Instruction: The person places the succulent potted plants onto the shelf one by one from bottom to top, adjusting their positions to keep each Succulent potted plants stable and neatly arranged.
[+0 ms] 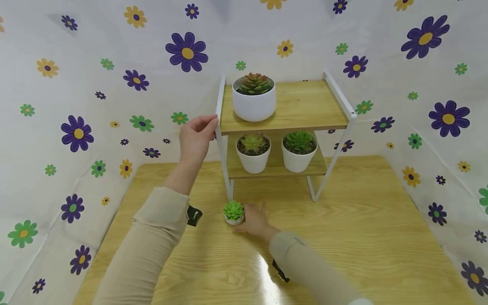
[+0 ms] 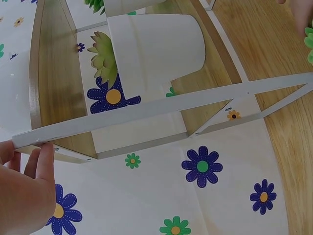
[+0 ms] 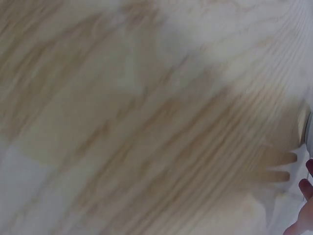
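My left hand [image 1: 195, 139] pinches the white metal frame [image 1: 223, 159] of a two-tier wooden shelf [image 1: 305, 103] at its upper left front corner. The left wrist view shows thumb and fingers on either side of the frame bar [image 2: 146, 108]. Low on the table, just before the shelf's left foot, my right hand [image 1: 257, 221] holds a small potted succulent [image 1: 233, 210] from its right side. Bright green leaves hide most of that pot. Only some fingertips [image 3: 305, 188] and a sliver of the pot show at the right wrist view's edge.
A white bowl planter [image 1: 254, 106] with a reddish succulent stands on the top tier, at left. Below it are two white pots, a left one [image 1: 254, 162] and a right one [image 1: 300, 161]. Flower-printed cloth [image 1: 95, 46] surrounds the wooden table [image 1: 362, 220].
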Available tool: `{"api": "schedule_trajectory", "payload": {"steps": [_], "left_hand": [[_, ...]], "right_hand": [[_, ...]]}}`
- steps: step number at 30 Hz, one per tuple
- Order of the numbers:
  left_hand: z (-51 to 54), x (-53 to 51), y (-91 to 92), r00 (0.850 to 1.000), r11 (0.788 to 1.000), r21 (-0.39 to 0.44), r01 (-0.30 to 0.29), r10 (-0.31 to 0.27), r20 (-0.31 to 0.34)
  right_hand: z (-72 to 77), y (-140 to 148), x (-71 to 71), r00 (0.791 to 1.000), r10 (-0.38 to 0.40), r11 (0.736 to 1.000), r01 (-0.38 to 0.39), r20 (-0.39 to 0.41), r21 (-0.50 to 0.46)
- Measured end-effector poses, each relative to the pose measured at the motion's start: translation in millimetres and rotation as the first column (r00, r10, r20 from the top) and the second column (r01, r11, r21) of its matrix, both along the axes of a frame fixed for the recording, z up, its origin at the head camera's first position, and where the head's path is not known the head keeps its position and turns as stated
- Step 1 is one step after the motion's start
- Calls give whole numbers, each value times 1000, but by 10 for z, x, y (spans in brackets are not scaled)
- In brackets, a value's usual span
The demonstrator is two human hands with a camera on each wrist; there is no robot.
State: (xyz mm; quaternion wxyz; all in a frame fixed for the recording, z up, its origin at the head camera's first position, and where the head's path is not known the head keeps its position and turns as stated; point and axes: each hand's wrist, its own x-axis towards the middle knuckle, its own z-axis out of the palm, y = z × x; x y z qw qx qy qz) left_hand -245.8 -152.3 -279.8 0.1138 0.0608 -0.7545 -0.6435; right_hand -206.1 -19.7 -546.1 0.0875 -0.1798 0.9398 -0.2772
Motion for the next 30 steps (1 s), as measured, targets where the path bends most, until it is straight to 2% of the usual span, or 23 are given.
{"api": "schedule_trajectory", "payload": {"steps": [4,9,20,24,30], "left_hand": [[11,23,-5,1000,1000,-9,-7,7,2],[22,25,11,1000,1000,0,-5,5,7],[-5,8,13,1000,1000,-7,-12,12,-1],[-10,9,20,1000,1000,-13,-10,10,6],[13,10,18,1000,1000,3,-8,8,13]], "right_hand": [[-19,-49,10,999,-42,994,42,5,-97],[15,7,-14,997,-69,991,66,-23,-115],[163,337,-129,1000,-13,987,14,6,-163],[234,469,-101,1000,1,986,3,20,-169],[416,674,10,998,14,966,2,59,-259]]}}
